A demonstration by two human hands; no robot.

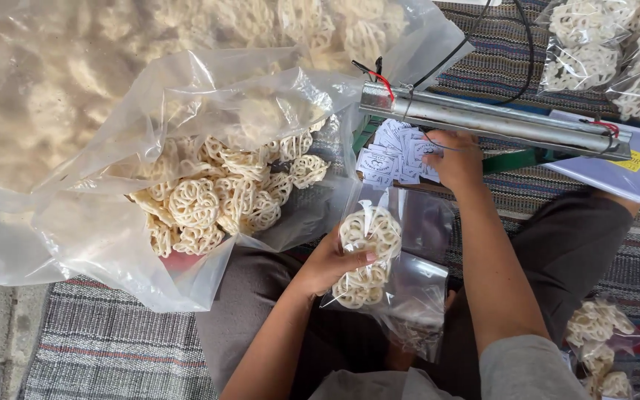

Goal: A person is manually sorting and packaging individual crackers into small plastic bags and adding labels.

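On the lap, mid-frame, a small clear bag (379, 259) holding lattice-shaped crackers (368, 233) is grasped by the left hand (331, 263); thumb is seen pressed across the front of the bag, fingers wrapped behind it. Two crackers at least are visible inside, one above the other. The bag's open top is pointed away from the body, towards the sealer.

Further out, past the knees, the right hand (455, 159) is laid on a stack of small white printed labels (398, 152). Fingers are curled down over the stack's right side; whether a label is actually pinched cannot be told. A thin strand or wire is seen crossing just above the knuckles.

Just beyond the labels, a metal bar heat sealer (494, 122) is set diagonally, with red and black wires at its left end and a black cable (527, 52) run off towards the top edge. A white flat sheet or pad (620, 159) with a yellow sticker is lying under the sealer's right end.

At the left, a large clear plastic sack (135, 163) full of loose crackers is lying open, mouth turned towards the left hand, resting partly on the left knee.

At the top right corner of the striped woven mat (105, 348), filled cracker bags (601, 52) are piled. More filled bags (601, 333) are lying at the lower right, beside the right thigh. Grey trousers are worn; grey sleeve seen on the right arm.
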